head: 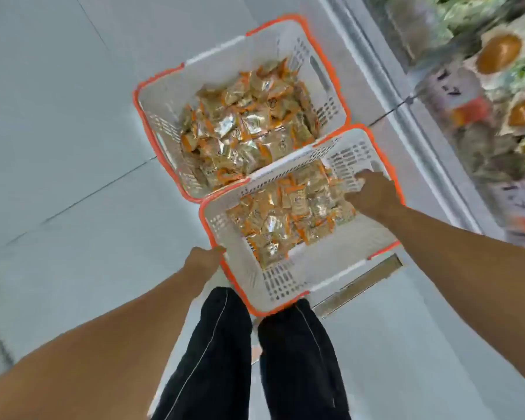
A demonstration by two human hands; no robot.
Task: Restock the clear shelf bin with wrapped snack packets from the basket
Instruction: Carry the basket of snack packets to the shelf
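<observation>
Two white baskets with orange rims were seen from above on a pale tiled floor (58,147), set corner to corner. The near basket (249,277) was placed just in front of the person's dark trouser legs (212,353); its long axis ran from the lower left toward the upper right, toward the shelving. The far basket (164,98) was touching it at the near basket's upper edge and was turned along much the same diagonal.

Both baskets were filled with wrapped snack packets in gold and orange foil. The packets in the near basket (282,219) were heaped loosely toward its far half, pointing every way, so no shared direction could be made out. The packets in the far basket (246,122) were likewise jumbled.

The left hand (202,262) was held against the near basket's left rim, with the fingers curled at the orange edge; how firmly the rim was gripped could not be told. The right hand (373,195) was lowered inside the near basket at its right wall, fingers bent down among the packets; whether a packet was pinched could not be told.

At the right, a blurred display shelf (497,86) of packaged goods was visible.
</observation>
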